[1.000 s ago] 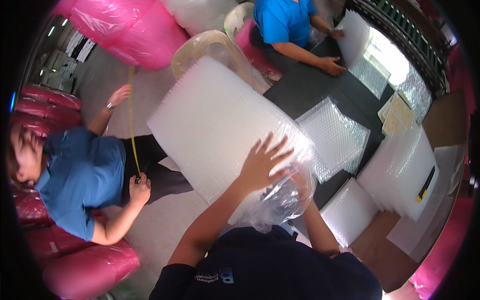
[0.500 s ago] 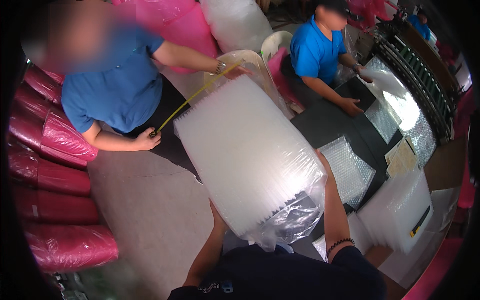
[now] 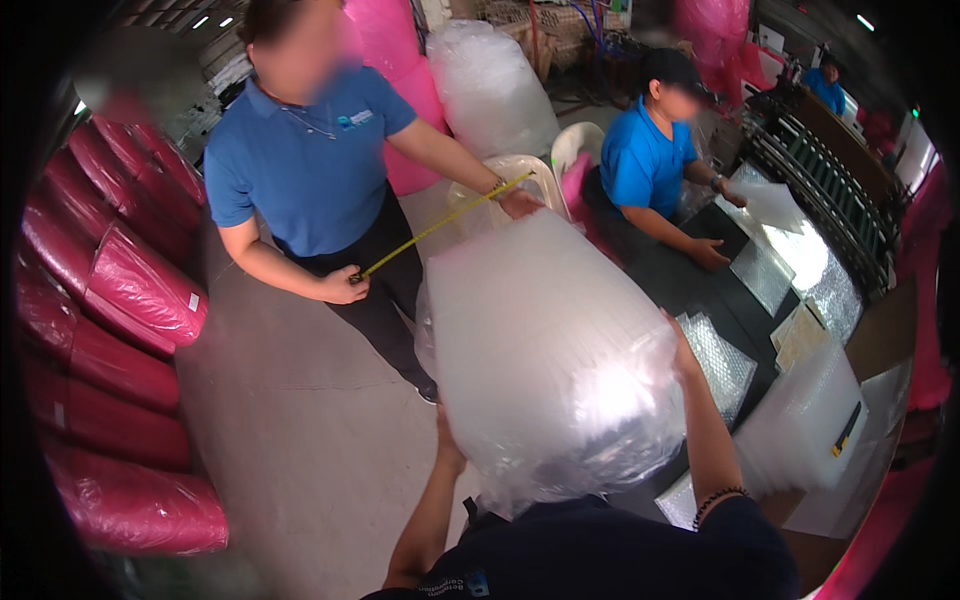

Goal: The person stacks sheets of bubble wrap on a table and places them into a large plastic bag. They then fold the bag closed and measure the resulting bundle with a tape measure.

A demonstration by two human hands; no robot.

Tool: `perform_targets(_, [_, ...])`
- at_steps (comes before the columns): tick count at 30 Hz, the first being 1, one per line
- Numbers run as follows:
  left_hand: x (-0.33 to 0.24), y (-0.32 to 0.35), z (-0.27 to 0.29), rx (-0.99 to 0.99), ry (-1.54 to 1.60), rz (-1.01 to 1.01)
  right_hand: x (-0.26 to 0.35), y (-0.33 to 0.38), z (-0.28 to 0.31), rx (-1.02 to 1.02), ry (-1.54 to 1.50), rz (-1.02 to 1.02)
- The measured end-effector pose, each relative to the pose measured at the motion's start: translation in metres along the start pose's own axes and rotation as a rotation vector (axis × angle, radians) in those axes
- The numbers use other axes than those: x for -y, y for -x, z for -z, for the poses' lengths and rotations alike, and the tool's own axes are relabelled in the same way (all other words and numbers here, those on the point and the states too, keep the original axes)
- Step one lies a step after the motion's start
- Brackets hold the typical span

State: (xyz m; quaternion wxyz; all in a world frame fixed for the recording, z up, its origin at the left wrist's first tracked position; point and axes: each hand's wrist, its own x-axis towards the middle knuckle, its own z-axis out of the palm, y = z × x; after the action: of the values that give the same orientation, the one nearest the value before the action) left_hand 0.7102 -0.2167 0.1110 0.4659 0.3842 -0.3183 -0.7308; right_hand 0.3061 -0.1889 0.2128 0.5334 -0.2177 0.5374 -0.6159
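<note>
A big stack of clear plastic sheets in a transparent plastic bag (image 3: 540, 320) is held up in front of my body. My left hand (image 3: 451, 445) supports its left near side; its fingers are mostly hidden by the bundle. On the right side, my right hand (image 3: 682, 345) grips the bag's edge, fingers partly out of sight. Loose film bunches at the end close to my chest. Across from me, a co-worker in a blue polo holds a yellow tape measure (image 3: 440, 229) drawn out between both hands, beyond the bundle's far left edge.
On the right, a dark table (image 3: 655, 262) carries bubble-wrap sheets (image 3: 715, 362), a clear stack (image 3: 800, 420) and a yellow-black cutter (image 3: 848, 430). Another person sits there beside a roller conveyor (image 3: 820, 170). Red wrapped rolls (image 3: 140, 510) line the left; a pale chair (image 3: 577, 145) stands behind.
My view has tilted up, showing more of the co-worker. Toothed sheet edges at the bundle's near end are now covered by film. Both hands stay on the bundle; the tape remains stretched.
</note>
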Motion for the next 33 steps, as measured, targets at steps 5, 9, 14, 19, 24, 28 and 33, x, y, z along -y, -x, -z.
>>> perform_targets(5, [0.011,0.021,-0.036,0.014,-0.044,-0.154,-0.025,0.007,0.038,-0.045,-0.111,-0.169])
perform_targets(9, [0.050,0.020,-0.024,0.022,-0.088,-0.182,-0.051,0.001,0.071,0.026,-0.202,-0.178])
perform_targets(14, [0.072,0.025,-0.032,-0.061,-0.105,-0.233,-0.069,-0.006,0.098,-0.067,-0.144,-0.174])
perform_targets(19, [0.104,0.015,-0.010,-0.148,-0.236,-0.345,-0.067,-0.006,0.090,-0.049,-0.161,-0.167])
perform_targets(24, [0.100,0.021,-0.024,-0.069,-0.146,-0.316,-0.069,0.001,0.091,-0.044,-0.186,-0.181])
perform_targets(28, [0.089,0.033,-0.033,-0.038,-0.224,-0.255,-0.073,0.007,0.095,-0.041,-0.202,-0.187])
perform_targets(33, [0.080,0.038,-0.033,0.038,-0.290,-0.221,-0.082,0.007,0.099,-0.035,-0.236,-0.188])
